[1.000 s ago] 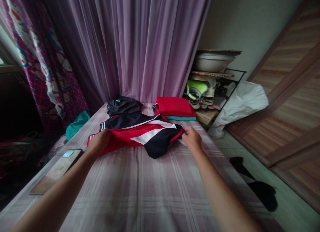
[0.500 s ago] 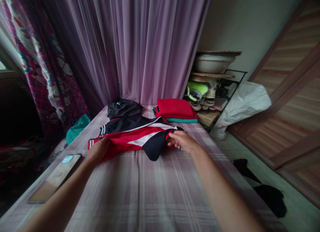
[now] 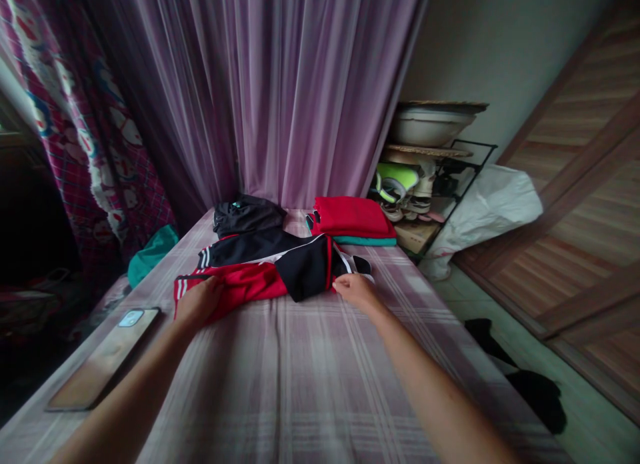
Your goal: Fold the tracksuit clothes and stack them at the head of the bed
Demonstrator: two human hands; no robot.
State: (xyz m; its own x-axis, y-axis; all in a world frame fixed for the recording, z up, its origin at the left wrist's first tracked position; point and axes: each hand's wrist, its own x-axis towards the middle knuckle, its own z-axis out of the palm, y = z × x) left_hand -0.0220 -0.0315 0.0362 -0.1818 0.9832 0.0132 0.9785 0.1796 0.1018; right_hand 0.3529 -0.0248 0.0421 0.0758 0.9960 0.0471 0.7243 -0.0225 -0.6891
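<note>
Three white stripes cross each of the two cuffs on the red, dark and white garment, plain bands rather than lettering. A small teal mark shows on the dark bundle behind it, too small to read, and the printed curtain at the left carries cartoon figures over a checked ground.

The garment lies at the far half of the plaid bedcover, its long axis running crosswise from left to right. Both striped cuffs point left, one dark and farther off, one red and nearer; at the right end a dark panel with a red edge is folded over toward the left.

The right hand has thumb and fingertips closed on that red edge — a pinch at the near right corner. The left hand lies over the red cuff end, its fingertips on the cloth; whether it pinches or only presses, I cannot tell.

A folded red cloth sits on a teal one behind the garment's right end, and a phone lies near the left forearm
</note>
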